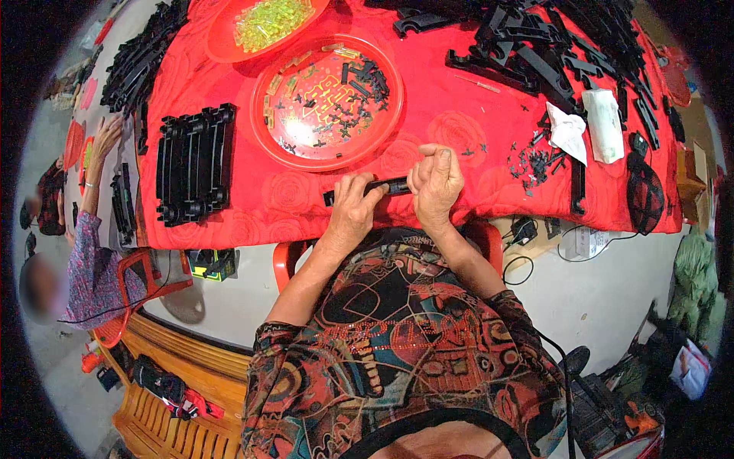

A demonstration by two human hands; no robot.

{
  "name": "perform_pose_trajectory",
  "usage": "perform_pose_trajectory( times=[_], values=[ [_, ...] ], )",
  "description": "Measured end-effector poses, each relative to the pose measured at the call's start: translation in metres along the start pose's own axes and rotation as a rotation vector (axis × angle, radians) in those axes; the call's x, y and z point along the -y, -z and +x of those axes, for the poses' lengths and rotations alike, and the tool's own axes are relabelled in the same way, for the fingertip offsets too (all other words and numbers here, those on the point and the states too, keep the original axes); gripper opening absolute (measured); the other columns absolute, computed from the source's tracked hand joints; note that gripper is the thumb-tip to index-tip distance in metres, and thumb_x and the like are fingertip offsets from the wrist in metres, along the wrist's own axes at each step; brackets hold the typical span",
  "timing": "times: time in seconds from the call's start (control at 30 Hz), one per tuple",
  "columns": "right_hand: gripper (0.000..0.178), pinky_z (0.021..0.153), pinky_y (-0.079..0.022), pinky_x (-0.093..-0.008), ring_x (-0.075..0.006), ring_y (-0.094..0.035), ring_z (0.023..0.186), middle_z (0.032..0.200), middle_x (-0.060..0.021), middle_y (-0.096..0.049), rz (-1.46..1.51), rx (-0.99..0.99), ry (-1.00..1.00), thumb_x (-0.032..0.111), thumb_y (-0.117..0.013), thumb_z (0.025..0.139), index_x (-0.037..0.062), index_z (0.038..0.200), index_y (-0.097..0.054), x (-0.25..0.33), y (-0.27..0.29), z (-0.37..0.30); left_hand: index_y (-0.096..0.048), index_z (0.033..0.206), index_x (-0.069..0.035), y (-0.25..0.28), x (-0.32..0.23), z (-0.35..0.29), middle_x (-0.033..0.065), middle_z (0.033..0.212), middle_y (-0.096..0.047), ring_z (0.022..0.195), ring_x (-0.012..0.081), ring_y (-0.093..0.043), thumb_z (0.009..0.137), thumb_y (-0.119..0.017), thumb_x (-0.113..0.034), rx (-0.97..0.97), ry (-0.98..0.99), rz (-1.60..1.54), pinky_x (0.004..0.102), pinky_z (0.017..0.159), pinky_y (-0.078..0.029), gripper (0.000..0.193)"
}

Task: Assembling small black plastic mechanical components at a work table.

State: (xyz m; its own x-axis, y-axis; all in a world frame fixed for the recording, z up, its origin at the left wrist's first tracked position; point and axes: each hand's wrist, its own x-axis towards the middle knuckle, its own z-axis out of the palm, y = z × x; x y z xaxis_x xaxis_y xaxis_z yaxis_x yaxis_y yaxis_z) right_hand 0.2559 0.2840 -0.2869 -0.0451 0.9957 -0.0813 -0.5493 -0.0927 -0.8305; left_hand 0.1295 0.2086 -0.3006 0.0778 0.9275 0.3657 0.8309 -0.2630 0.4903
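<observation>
Nearest me is the person's patterned top (397, 336), then both hands up at the near edge of the red tablecloth (287, 195). L hand (353, 208) is bent over the L part of a long blk strip (396, 186), fingers & thumb closed on it; strip lies crosswise b/w the hands, just above the cloth's edge. R hand (437, 182) is curled up tight w/ thumb on top, right by the strip's R end; can't tell if there's sth small in it. Bit further, L side: row of blk strips (195, 164) side by side. R side: loose blk bits (537, 164), then white crumpled tissue (566, 134) & a pale roll (604, 126). Beyond the hands, a round red tray (260, 122) w/ small blk & yellowish pcs; behind it a red bowl (218, 38) of yellow-green pcs (271, 23). Far R, big heap of blk parts (535, 61)
</observation>
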Motion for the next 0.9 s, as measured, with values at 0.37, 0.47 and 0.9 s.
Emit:
perform_pose_trajectory(
  times=[0.37, 0.47, 0.9],
  values=[
    [0.031, 0.037, -0.029, -0.0218, -0.0036, -0.028, 0.040, 0.051, 0.0043, -0.030, -0.008, -0.005, -0.008, 0.027, -0.035, 0.098, 0.0003, 0.090, -0.048, -0.0023, 0.0013, 0.0013, -0.063, 0.094, -0.005, 0.0019, -0.0026, 0.0037, 0.0120, 0.100, -0.052, 0.093, 0.0281, -0.048, 0.069, -0.056, 0.000, 0.022, 0.014, 0.004, 0.0385, 0.075, -0.038, 0.026],
    [0.031, 0.038, -0.030, -0.0216, -0.0034, -0.030, 0.040, 0.051, 0.0043, -0.032, -0.012, -0.012, -0.036, 0.028, -0.036, 0.098, 0.0003, 0.089, -0.049, -0.0010, -0.0020, 0.0014, -0.062, 0.094, -0.004, 0.0022, -0.0024, 0.0027, 0.0119, 0.101, -0.051, 0.092, 0.0285, -0.048, 0.069, -0.056, 0.001, 0.048, 0.035, 0.003, 0.0389, 0.076, -0.038, 0.027],
    [0.032, 0.038, -0.032, -0.0215, -0.0041, -0.034, 0.041, 0.050, 0.0034, -0.036, -0.124, 0.013, 0.010, 0.027, -0.038, 0.097, 0.0008, 0.086, -0.050, -0.0072, -0.0013, 0.0016, -0.062, 0.095, -0.004, 0.0003, -0.0017, -0.0006, 0.0127, 0.104, -0.051, 0.093, 0.0294, -0.047, 0.067, -0.057, 0.001, 0.046, 0.023, 0.030, 0.0400, 0.077, -0.038, 0.029]
  ],
)
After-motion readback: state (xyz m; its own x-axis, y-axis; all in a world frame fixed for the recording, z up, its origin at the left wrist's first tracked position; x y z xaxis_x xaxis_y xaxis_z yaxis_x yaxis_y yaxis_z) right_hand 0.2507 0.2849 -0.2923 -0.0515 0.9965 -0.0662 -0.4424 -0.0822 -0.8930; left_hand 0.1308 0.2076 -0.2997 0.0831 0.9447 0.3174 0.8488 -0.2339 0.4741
